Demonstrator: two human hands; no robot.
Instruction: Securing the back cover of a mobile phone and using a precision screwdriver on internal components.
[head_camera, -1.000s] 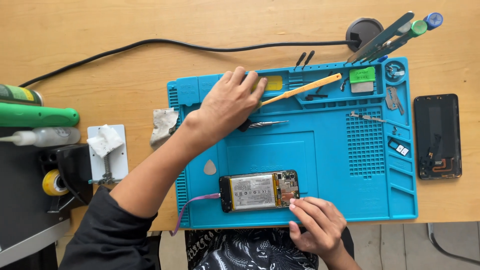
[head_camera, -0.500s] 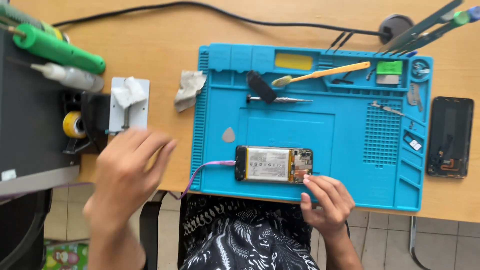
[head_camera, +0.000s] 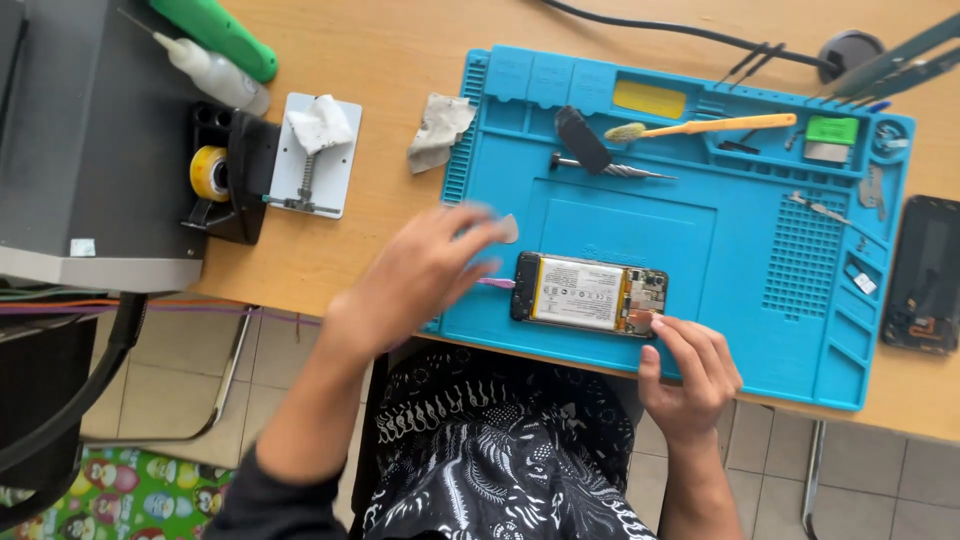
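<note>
The opened phone (head_camera: 589, 294) lies lengthwise across the blue mat (head_camera: 760, 250), right hand (head_camera: 690, 370) pinning its right end with fingertips, no closed grip, while the left hand (head_camera: 420, 275), open and blurred, hovers just left of it.

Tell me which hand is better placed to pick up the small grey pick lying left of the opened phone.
Left, probably. The left hand hovers with its fingertips right beside the grey pick. The right hand rests on the opened phone at its far end.

left hand (head_camera: 425, 270): motion-blurred | dark phone panel (head_camera: 925, 270): cut by right edge
</note>
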